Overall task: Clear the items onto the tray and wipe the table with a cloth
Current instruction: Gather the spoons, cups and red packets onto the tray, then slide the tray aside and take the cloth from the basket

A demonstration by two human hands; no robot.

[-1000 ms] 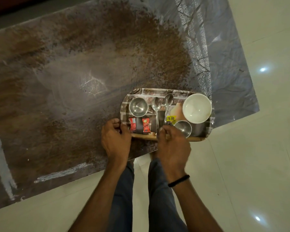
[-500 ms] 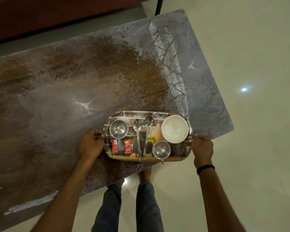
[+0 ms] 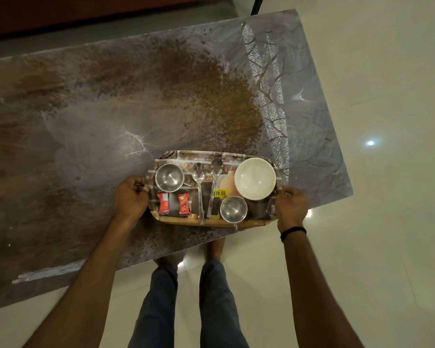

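Observation:
A patterned tray (image 3: pixel 211 221) sits at the near edge of the brown marbled table (image 3: pixel 86 146). On it are a white bowl (image 3: pixel 255 178), two small steel bowls (image 3: pixel 169 177) (image 3: pixel 233 209), two steel spoons (image 3: pixel 199 187) (image 3: pixel 214 184) and two red sachets (image 3: pixel 163 203) (image 3: pixel 183 204). My left hand (image 3: pixel 131 197) grips the tray's left end. My right hand (image 3: pixel 290 205) grips its right end. No cloth is in view.
The table's right end (image 3: pixel 337 177) lies just past the tray, with pale tiled floor (image 3: pixel 362 247) beyond it. My legs (image 3: pixel 186 305) stand at the table's near edge. A dark red piece of furniture (image 3: pixel 86 11) runs along the far side.
My hands moved from the tray's near edge out to its two ends and closed on them. The view has risen and pulled back from the table.

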